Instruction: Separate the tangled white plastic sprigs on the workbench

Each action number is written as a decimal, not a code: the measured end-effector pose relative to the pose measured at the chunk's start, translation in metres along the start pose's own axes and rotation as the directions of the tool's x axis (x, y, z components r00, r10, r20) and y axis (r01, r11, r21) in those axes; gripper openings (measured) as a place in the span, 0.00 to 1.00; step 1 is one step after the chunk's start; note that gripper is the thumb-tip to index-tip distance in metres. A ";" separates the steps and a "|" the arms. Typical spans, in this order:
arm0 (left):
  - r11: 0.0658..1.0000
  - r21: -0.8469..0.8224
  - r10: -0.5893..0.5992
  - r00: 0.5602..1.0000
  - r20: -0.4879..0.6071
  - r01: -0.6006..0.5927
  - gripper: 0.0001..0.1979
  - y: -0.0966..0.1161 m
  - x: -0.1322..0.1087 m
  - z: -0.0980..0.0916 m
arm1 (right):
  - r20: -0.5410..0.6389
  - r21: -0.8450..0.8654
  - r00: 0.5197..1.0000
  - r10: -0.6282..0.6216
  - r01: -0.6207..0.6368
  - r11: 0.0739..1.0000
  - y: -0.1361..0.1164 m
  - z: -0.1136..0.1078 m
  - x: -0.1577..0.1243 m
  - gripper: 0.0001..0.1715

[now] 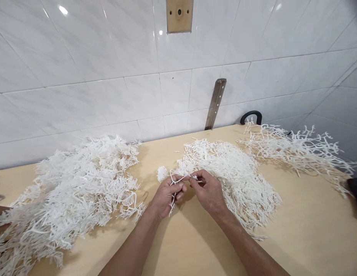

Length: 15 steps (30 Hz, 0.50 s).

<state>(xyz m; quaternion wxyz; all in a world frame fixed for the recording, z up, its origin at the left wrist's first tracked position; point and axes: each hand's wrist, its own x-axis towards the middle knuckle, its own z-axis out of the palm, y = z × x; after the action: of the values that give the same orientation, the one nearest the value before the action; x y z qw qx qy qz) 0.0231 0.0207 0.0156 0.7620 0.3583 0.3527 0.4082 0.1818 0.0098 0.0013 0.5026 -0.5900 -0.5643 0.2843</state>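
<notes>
Between my hands is a thin white branching stem point(180, 179), apparently plastic, with forked twigs. My left hand point(166, 193) is closed around it, and a forked end pokes out below the fingers. Thumb and forefinger of my right hand point(209, 191) pinch a small white sprig point(194, 177) at the stem's right end; exactly where the two pieces join is hidden by the fingertips. Just behind my left fingers lies a small white frilly piece point(162, 173). Right beside my right hand spreads a heap of fine white sprigs point(241, 172).
A big pile of white frilly branches point(89, 188) covers the table's left side. Bare white branched stems point(296, 147) lie at the back right. A metal strip point(215, 103) leans on the tiled wall, near a black curved handle point(251, 113). A dark object point(356, 189) sits at the right edge.
</notes>
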 end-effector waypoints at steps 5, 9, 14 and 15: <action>0.998 0.055 0.041 0.992 -0.117 -0.035 0.20 -0.006 0.000 0.011 | -0.023 0.000 0.993 -0.119 0.119 0.993 0.001 0.003 -0.001 0.06; 0.993 0.060 0.110 0.961 -0.253 -0.098 0.24 -0.014 0.003 0.018 | 0.029 -0.027 0.963 -0.268 0.269 0.963 -0.004 0.005 -0.003 0.05; 0.980 0.162 0.173 0.908 -0.382 -0.119 0.23 -0.015 0.002 0.023 | 0.062 -0.092 0.919 -0.390 0.394 0.914 -0.008 0.005 -0.004 0.09; 0.976 0.185 0.182 0.898 -0.400 -0.115 0.23 -0.014 0.002 0.023 | 0.064 -0.096 0.908 -0.414 0.419 0.903 -0.008 0.005 -0.004 0.10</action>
<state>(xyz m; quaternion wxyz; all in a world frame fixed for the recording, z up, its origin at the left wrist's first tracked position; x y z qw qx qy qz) 0.0481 0.0103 0.0146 0.6055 0.3482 0.5089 0.5031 0.1731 0.0058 0.0062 0.5074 -0.4760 -0.7020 0.1521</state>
